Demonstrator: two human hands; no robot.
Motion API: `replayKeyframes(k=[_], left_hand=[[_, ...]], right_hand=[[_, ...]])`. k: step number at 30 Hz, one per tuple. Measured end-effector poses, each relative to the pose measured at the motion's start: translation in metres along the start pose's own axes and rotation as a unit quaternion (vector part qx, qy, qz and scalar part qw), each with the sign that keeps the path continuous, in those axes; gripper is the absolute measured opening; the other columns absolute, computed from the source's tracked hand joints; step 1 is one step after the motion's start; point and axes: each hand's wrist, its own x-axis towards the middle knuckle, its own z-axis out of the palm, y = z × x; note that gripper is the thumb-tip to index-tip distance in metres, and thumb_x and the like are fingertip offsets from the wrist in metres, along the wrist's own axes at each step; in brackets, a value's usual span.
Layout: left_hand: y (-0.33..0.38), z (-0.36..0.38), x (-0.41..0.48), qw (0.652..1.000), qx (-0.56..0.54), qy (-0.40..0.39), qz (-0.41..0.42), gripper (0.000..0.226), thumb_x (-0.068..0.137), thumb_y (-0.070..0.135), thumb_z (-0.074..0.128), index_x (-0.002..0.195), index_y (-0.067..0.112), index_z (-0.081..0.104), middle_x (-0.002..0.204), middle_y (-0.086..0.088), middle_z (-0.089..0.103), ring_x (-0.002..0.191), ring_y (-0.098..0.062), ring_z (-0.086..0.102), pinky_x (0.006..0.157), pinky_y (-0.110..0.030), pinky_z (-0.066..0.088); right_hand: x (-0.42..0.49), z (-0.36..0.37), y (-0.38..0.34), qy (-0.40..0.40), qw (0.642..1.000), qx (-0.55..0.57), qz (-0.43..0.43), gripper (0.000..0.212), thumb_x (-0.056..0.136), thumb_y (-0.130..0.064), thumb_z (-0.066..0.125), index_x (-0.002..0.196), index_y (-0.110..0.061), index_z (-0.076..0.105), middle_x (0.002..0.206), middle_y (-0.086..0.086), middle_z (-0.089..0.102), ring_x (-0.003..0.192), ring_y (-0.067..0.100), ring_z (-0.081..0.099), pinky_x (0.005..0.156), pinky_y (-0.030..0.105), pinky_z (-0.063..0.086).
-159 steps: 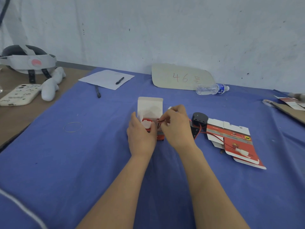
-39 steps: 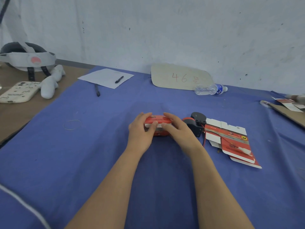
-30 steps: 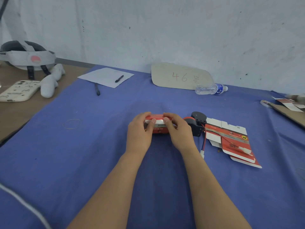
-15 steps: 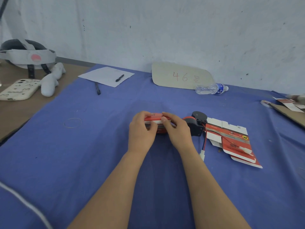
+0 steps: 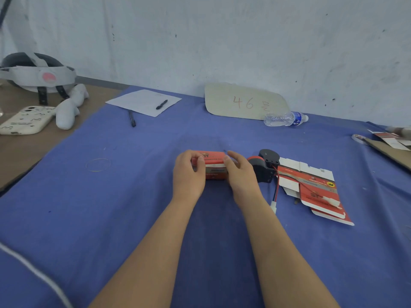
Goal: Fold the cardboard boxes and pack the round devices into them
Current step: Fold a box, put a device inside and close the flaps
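Note:
A small red and white cardboard box (image 5: 213, 164) lies on the blue cloth at the middle, its lid down. My left hand (image 5: 188, 174) grips its left end, thumb and fingers curled onto the top edge. My right hand (image 5: 239, 174) holds its right end with fingertips on the lid. Just right of it stand two black round devices (image 5: 265, 165), one with a red band, with red and black wires ending in white plugs (image 5: 274, 206). Flat unfolded red and white box blanks (image 5: 315, 192) lie under the wires.
A paper sheet with a pen (image 5: 144, 102), a second pen (image 5: 132, 118), a card marked 46 (image 5: 244, 102) and a water bottle (image 5: 285, 118) lie at the back. A rubber band (image 5: 98, 164) is at the left. A phone (image 5: 25, 120) and headset (image 5: 35, 72) sit on the bare table.
The box lid, open 5 s ago, has been folded down. Over the last second my hands stay on the shut box, shifting their fingers slightly along its top.

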Motion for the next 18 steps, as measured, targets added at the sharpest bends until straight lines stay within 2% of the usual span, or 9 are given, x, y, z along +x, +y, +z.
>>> replayKeyframes(k=[3, 5, 7, 9, 11, 13, 15, 17, 18], left_hand=[[0.0015, 0.0002, -0.0008, 1.000, -0.010, 0.005, -0.015, 0.013, 0.096, 0.012, 0.049, 0.106, 0.009, 0.057, 0.121, -0.005, 0.056, 0.107, -0.016, 0.053, 0.095, -0.033, 0.044], [0.0026, -0.0006, -0.0012, 1.000, -0.021, 0.002, -0.023, 0.021, 0.097, 0.013, 0.049, 0.116, 0.010, 0.054, 0.124, -0.004, 0.055, 0.112, -0.018, 0.054, 0.097, -0.035, 0.045], [0.0039, -0.0018, -0.0019, 0.999, -0.032, -0.002, -0.036, 0.033, 0.097, 0.015, 0.050, 0.130, 0.011, 0.048, 0.131, -0.003, 0.052, 0.117, -0.019, 0.053, 0.101, -0.037, 0.043], [0.0044, -0.0019, -0.0015, 0.997, -0.045, -0.006, -0.059, 0.044, 0.097, 0.017, 0.051, 0.139, 0.010, 0.039, 0.135, -0.001, 0.050, 0.121, -0.018, 0.052, 0.104, -0.034, 0.041], [0.0046, -0.0012, -0.0011, 0.996, -0.034, -0.012, -0.076, 0.044, 0.097, 0.019, 0.050, 0.139, 0.009, 0.040, 0.127, 0.000, 0.052, 0.118, -0.018, 0.053, 0.098, -0.028, 0.041], [0.0039, 0.0001, -0.0002, 0.997, 0.009, -0.017, -0.072, 0.032, 0.098, 0.019, 0.048, 0.127, 0.008, 0.051, 0.119, -0.001, 0.057, 0.111, -0.021, 0.056, 0.087, -0.026, 0.040], [0.0048, 0.0017, -0.0004, 0.997, 0.036, -0.023, -0.067, 0.026, 0.098, 0.018, 0.045, 0.119, 0.007, 0.056, 0.117, -0.007, 0.060, 0.106, -0.023, 0.056, 0.083, -0.026, 0.041], [0.0065, 0.0037, -0.0012, 0.996, 0.047, -0.030, -0.067, 0.026, 0.099, 0.017, 0.041, 0.117, 0.006, 0.056, 0.116, -0.009, 0.060, 0.105, -0.024, 0.056, 0.083, -0.029, 0.042], [0.0073, 0.0042, -0.0018, 0.996, 0.054, -0.033, -0.069, 0.025, 0.100, 0.017, 0.039, 0.117, 0.007, 0.054, 0.116, -0.009, 0.060, 0.105, -0.025, 0.055, 0.086, -0.032, 0.044]], right_hand=[[0.0011, 0.0010, -0.0004, -0.002, 1.000, -0.001, 0.014, 0.034, 0.099, -0.017, 0.048, 0.131, -0.009, 0.054, 0.127, 0.007, 0.059, 0.114, 0.020, 0.057, 0.094, 0.032, 0.048], [0.0015, 0.0007, -0.0001, -0.007, 0.999, 0.022, 0.031, 0.034, 0.099, -0.014, 0.047, 0.131, -0.008, 0.054, 0.128, 0.008, 0.058, 0.116, 0.022, 0.057, 0.101, 0.038, 0.047], [0.0016, 0.0001, 0.0000, -0.010, 0.998, 0.035, 0.041, 0.033, 0.099, -0.014, 0.047, 0.131, -0.010, 0.052, 0.129, 0.007, 0.057, 0.117, 0.021, 0.056, 0.102, 0.039, 0.046], [0.0023, 0.0004, 0.0008, -0.011, 0.999, 0.029, 0.043, 0.034, 0.099, -0.013, 0.047, 0.133, -0.010, 0.050, 0.130, 0.006, 0.056, 0.119, 0.021, 0.054, 0.104, 0.039, 0.045], [0.0022, 0.0013, 0.0013, -0.014, 0.999, 0.016, 0.046, 0.036, 0.099, -0.013, 0.046, 0.134, -0.008, 0.049, 0.130, 0.006, 0.056, 0.120, 0.021, 0.053, 0.105, 0.039, 0.044], [0.0021, 0.0020, 0.0025, -0.020, 0.999, -0.003, 0.043, 0.031, 0.099, -0.011, 0.045, 0.128, -0.006, 0.055, 0.121, 0.005, 0.061, 0.112, 0.018, 0.057, 0.098, 0.034, 0.047], [0.0019, 0.0028, 0.0037, -0.023, 0.999, -0.036, 0.031, 0.025, 0.099, -0.009, 0.042, 0.107, -0.014, 0.065, 0.099, -0.005, 0.066, 0.092, 0.008, 0.059, 0.077, 0.020, 0.048], [0.0018, 0.0053, 0.0041, -0.021, 0.998, -0.057, 0.019, 0.032, 0.099, -0.009, 0.039, 0.086, -0.025, 0.063, 0.084, -0.013, 0.062, 0.078, 0.000, 0.056, 0.061, 0.010, 0.042], [0.0015, 0.0064, 0.0042, -0.022, 0.998, -0.065, 0.016, 0.033, 0.099, -0.009, 0.038, 0.084, -0.027, 0.061, 0.082, -0.015, 0.061, 0.076, -0.001, 0.054, 0.056, 0.007, 0.040]])
